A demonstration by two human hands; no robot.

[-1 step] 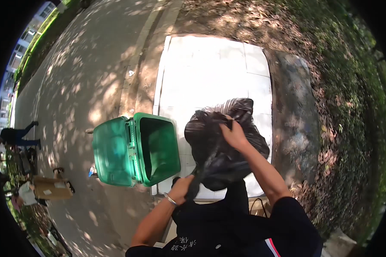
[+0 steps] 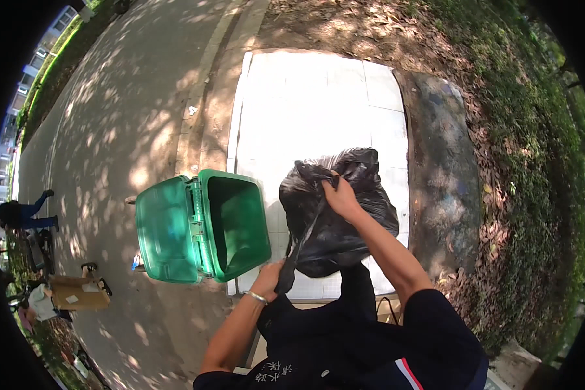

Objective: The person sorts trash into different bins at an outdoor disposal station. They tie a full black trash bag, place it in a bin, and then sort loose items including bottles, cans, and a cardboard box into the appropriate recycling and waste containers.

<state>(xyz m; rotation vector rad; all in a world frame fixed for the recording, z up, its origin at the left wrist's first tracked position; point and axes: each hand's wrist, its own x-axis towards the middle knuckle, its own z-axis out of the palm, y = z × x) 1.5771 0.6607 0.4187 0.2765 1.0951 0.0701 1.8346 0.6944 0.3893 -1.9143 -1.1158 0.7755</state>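
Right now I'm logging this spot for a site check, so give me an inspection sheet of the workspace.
Surface: pale paved slab, sunlit, beside a road.
Job's things: full black bag; green bin, lid open.
Clutter: cardboard box on the left.
Grippers: left hand pulls a strip of the bag; right hand grips its top.
Cables: nothing seen.
Surroundings: leaf litter, grass, a person far left.

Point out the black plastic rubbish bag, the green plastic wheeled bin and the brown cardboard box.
black plastic rubbish bag [image 2: 361, 214]: head view, bulging side.
green plastic wheeled bin [image 2: 244, 224]: head view, inner wall.
brown cardboard box [image 2: 78, 294]: head view, top face.
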